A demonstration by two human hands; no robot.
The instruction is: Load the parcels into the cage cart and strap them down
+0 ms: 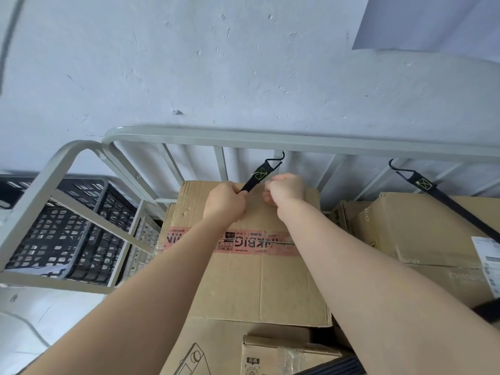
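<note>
Left hand pinches the black strap over the taped carton. The strap's axis runs 7 to 1 o'clock, ending in its hook beneath the cage cart rail. Right hand, curled, lies just beside at 3 o'clock; whether it holds anything cannot be told.

Two bare forearms reach up from the lower corners of the frame and converge near its centre. The left hand curls around a black strap. Just beside it, the right hand is fisted, with any contents hidden.
</note>
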